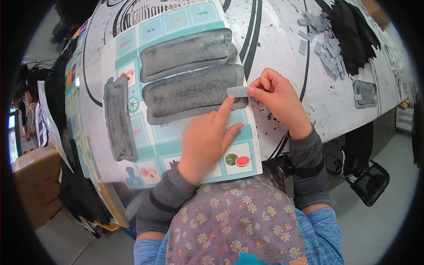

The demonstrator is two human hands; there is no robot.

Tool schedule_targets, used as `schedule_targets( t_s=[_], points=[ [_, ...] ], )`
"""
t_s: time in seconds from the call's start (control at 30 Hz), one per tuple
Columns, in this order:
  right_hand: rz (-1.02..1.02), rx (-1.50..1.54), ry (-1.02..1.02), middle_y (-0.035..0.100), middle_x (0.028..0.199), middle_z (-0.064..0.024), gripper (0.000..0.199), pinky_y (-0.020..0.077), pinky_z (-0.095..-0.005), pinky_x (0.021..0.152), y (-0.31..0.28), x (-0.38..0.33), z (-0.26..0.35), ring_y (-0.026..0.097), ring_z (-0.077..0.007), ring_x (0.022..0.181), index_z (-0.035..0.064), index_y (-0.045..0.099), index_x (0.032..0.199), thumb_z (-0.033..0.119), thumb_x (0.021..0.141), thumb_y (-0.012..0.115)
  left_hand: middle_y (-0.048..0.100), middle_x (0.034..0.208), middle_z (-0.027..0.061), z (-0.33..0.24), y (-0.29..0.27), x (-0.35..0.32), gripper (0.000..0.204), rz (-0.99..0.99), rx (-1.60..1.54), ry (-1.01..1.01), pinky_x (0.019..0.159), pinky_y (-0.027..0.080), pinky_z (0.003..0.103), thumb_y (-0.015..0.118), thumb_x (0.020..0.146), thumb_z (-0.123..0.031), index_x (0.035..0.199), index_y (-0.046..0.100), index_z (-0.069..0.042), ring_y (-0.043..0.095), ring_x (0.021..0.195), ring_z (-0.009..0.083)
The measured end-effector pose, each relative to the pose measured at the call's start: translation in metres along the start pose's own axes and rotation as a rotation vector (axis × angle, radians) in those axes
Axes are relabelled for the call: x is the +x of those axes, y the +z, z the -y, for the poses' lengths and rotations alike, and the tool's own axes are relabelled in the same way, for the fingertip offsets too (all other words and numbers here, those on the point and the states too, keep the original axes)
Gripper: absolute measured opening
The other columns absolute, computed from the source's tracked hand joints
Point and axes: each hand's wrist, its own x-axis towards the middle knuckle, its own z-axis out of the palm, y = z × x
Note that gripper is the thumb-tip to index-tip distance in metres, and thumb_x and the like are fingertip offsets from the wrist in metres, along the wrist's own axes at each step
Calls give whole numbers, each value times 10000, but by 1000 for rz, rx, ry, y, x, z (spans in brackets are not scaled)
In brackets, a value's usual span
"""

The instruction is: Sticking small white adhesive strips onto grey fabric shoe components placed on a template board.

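Observation:
A dark grey fuzzy rectangular pad (190,92) lies on a printed board, partly over other pads. At its right end, my right hand (278,95) pinches a small light grey fabric tab (237,92) between thumb and index finger. The tab's left part rests over the pad's edge. My left hand (207,137) lies low over the pad's near edge, with its index fingertip at the tab and its thumb held apart. Slight blur covers the back of that hand. Behind is another grey pad pile (185,51), and a narrow pad (118,119) lies at the left.
The teal and white board (152,152) carries fruit pictures. On the black-marked white table (282,35), loose grey tabs (329,51) lie heaped beside black fabric pieces (353,35). A small grey pad (365,94) sits near the right edge. Cardboard box (39,185) stands at the left.

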Motion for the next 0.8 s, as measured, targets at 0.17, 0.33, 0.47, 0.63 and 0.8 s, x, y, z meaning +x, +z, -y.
schedule_targets(
  t_s=[0.17, 0.33, 0.47, 0.63, 0.8],
  points=[
    [-20, -3, 20, 598, 759, -23, 381, 435, -237, 617, 1, 1, 1, 481, -65, 681, 103, 309, 746, 38, 866, 664, 490, 593, 18, -2, -3, 5, 618, 25, -44, -101, 492, 395, 335, 718, 850, -289, 1401, 502, -112, 507, 510, 181],
    [-28, 9, 20, 600, 745, -35, 392, 452, -243, 608, 3, 2, 2, 522, -76, 672, 104, 299, 745, 33, 866, 665, 483, 575, 11, -1, -1, 7, 610, 31, -25, -110, 482, 393, 325, 707, 862, -309, 1413, 504, -141, 503, 494, 168],
    [-37, 8, 9, 582, 731, -29, 385, 441, -241, 596, 5, 2, -2, 505, -75, 663, 99, 305, 746, 34, 869, 665, 526, 593, 23, -4, -2, 9, 590, 32, -10, -107, 494, 413, 330, 706, 862, -307, 1396, 526, -134, 535, 512, 185],
    [-99, -88, -50, 538, 703, -14, 330, 417, -248, 574, 10, 1, -8, 466, -81, 635, 70, 355, 758, 61, 861, 668, 593, 634, 45, -4, -1, 10, 525, 24, 56, -98, 520, 446, 343, 701, 860, -297, 1338, 577, -118, 585, 552, 217],
    [-198, -351, -54, 548, 699, -39, 247, 429, -292, 573, 28, -7, 5, 500, -157, 616, 57, 405, 798, 52, 853, 646, 585, 622, 44, -6, 0, 11, 496, 27, 88, -108, 521, 448, 346, 690, 869, -299, 1317, 587, -115, 582, 549, 216]
  ],
)
